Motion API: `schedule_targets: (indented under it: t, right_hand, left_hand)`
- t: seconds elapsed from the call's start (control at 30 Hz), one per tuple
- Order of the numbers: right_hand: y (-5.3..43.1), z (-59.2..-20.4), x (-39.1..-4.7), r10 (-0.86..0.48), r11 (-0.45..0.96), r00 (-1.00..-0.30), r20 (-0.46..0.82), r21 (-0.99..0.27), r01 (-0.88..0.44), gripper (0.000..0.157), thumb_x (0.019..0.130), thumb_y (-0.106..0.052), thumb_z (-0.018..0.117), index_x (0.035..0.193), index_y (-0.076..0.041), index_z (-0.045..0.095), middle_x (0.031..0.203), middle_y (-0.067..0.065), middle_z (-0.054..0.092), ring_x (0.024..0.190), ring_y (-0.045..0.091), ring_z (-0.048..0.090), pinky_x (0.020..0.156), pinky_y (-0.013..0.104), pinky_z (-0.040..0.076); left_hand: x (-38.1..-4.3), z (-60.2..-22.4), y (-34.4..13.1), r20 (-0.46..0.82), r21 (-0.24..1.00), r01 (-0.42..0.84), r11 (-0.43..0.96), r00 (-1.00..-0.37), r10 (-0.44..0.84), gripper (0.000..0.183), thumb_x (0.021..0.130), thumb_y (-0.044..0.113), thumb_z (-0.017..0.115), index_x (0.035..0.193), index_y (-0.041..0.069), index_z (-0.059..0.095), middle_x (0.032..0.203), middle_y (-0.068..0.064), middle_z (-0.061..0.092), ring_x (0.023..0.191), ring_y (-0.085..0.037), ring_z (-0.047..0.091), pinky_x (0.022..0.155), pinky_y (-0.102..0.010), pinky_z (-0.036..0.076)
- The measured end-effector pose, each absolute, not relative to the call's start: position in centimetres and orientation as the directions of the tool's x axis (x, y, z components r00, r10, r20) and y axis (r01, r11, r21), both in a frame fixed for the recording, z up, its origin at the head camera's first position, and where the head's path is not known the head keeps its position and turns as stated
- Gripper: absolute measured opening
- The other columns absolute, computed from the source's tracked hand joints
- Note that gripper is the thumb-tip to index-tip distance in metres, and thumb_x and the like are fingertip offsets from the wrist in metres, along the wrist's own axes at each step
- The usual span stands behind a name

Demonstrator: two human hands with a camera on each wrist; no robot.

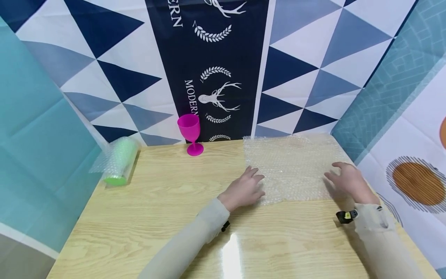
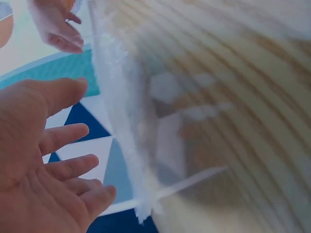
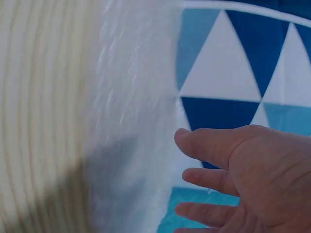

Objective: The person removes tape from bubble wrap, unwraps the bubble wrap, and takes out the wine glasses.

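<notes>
A sheet of clear bubble wrap [image 1: 292,166] lies flat at the back right of the wooden table. My left hand [image 1: 244,188] is over its left edge, fingers spread and holding nothing. Above the sheet's right side is my right hand [image 1: 348,180], fingers loosely bent with nothing between them. The left wrist view shows the left hand [image 2: 53,160] with fingers extended beside the wrap's edge [image 2: 126,111]. In the right wrist view, the right hand [image 3: 257,174] has its thumb and fingers apart, close to the wrap [image 3: 131,107].
A magenta goblet [image 1: 189,130] stands upright near the back edge of the table [image 1: 167,217]. At the far left, a green cylinder [image 1: 122,159] lies wrapped in bubble wrap. Patterned cloth panels [image 1: 299,73] enclose the back and sides.
</notes>
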State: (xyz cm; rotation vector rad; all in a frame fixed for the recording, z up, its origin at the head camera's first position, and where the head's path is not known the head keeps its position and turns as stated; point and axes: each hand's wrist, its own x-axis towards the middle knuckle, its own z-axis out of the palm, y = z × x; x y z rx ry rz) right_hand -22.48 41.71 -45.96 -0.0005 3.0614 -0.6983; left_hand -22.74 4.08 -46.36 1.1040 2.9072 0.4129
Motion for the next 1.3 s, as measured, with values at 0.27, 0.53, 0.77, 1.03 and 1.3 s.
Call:
schedule_targets:
  t: [0.27, 0.53, 0.77, 1.03, 1.3]
  right_hand:
    - [38.0, -45.3, -20.6, -0.019, 0.868, -0.999, 0.03, -0.495, -0.032, 0.075, 0.102, -0.038, 0.062, 0.147, 0.017, 0.037, 0.143, 0.046, 0.041, 0.131, 0.064, 0.039, 0.104, 0.074, 0.038]
    - [34.2, -44.9, -19.1, -0.036, 0.848, -0.994, 0.102, -0.522, -0.085, 0.091, 0.095, -0.046, 0.072, 0.152, 0.013, 0.032, 0.148, 0.044, 0.038, 0.135, 0.062, 0.036, 0.106, 0.074, 0.036]
    - [31.3, -44.9, -18.1, -0.058, 0.87, -0.977, 0.205, -0.47, -0.151, 0.092, 0.089, -0.046, 0.078, 0.15, 0.012, 0.039, 0.145, 0.043, 0.044, 0.133, 0.067, 0.035, 0.108, 0.077, 0.03]
    - [28.3, -45.3, -17.4, -0.079, 0.895, -0.976, 0.202, -0.416, -0.159, 0.102, 0.086, -0.061, 0.074, 0.156, 0.001, 0.035, 0.152, 0.039, 0.038, 0.139, 0.069, 0.025, 0.104, 0.087, 0.02]
    - [26.0, -45.9, -17.1, -0.109, 0.897, -0.973, 0.202, -0.403, -0.184, 0.109, 0.083, -0.069, 0.073, 0.161, -0.007, 0.03, 0.16, 0.034, 0.03, 0.146, 0.066, 0.018, 0.108, 0.087, 0.014]
  left_hand:
    - [-21.7, -45.8, 0.8, 0.147, 0.268, 0.596, 0.757, -0.802, 0.579, 0.074, 0.092, 0.053, 0.072, 0.15, 0.011, 0.052, 0.157, -0.017, 0.046, 0.15, -0.041, 0.038, 0.124, -0.049, 0.033]
    - [-20.9, -46.0, -3.0, 0.119, 0.38, 0.448, 0.809, -0.891, 0.438, 0.1, 0.086, 0.07, 0.068, 0.161, 0.013, 0.034, 0.164, -0.018, 0.035, 0.154, -0.047, 0.023, 0.122, -0.063, 0.029]
    - [-20.1, -45.9, -6.5, 0.123, 0.421, 0.356, 0.834, -0.934, 0.337, 0.106, 0.083, 0.076, 0.065, 0.163, 0.016, 0.029, 0.165, -0.019, 0.032, 0.156, -0.048, 0.015, 0.124, -0.067, 0.02]
    - [-19.5, -46.4, -9.7, 0.109, 0.405, 0.281, 0.87, -0.96, 0.259, 0.111, 0.08, 0.08, 0.065, 0.164, 0.017, 0.027, 0.167, -0.021, 0.026, 0.157, -0.049, 0.006, 0.124, -0.07, 0.009]
    - [-19.6, -46.5, -12.6, 0.092, 0.367, 0.238, 0.899, -0.971, 0.22, 0.115, 0.08, 0.082, 0.063, 0.165, 0.017, 0.023, 0.169, -0.023, 0.019, 0.157, -0.051, 0.0, 0.123, -0.073, 0.005]
